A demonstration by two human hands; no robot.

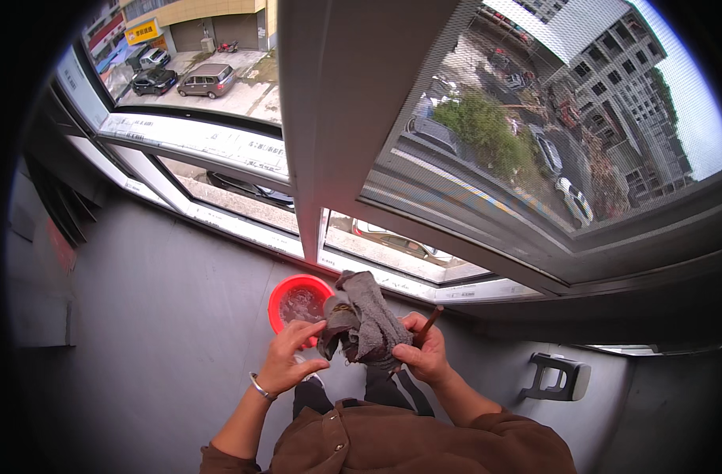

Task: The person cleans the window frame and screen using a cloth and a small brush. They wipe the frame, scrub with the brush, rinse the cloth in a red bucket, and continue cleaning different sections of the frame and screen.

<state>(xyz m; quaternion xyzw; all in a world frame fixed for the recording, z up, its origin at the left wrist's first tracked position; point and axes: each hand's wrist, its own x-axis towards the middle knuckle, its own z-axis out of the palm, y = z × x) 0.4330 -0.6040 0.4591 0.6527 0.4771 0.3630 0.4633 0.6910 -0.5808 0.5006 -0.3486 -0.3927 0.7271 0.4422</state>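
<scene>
A bunched grey terry cloth point(372, 320) with a patterned darker patch hangs before my body. My right hand point(425, 352) grips its right side, thumb on top. A thin reddish-brown stick point(433, 320) also passes through that hand, its lower end showing beneath the cloth. My left hand point(289, 354), a silver bangle at the wrist, is at the cloth's left edge. Its thumb and forefinger are spread; whether a fingertip touches the fabric is hard to tell. Behind the cloth, a red bucket point(273, 305) with cloudy, foamy water stands on the floor, partly covered.
White window frames point(248, 228) run along the wall ahead, with a wide upright post point(331, 118) between panes. A mesh screen point(485, 118) covers the right window. A dark plastic stool point(559, 377) lies on the grey floor point(159, 308) at right. Dark panels point(58, 201) lean at far left.
</scene>
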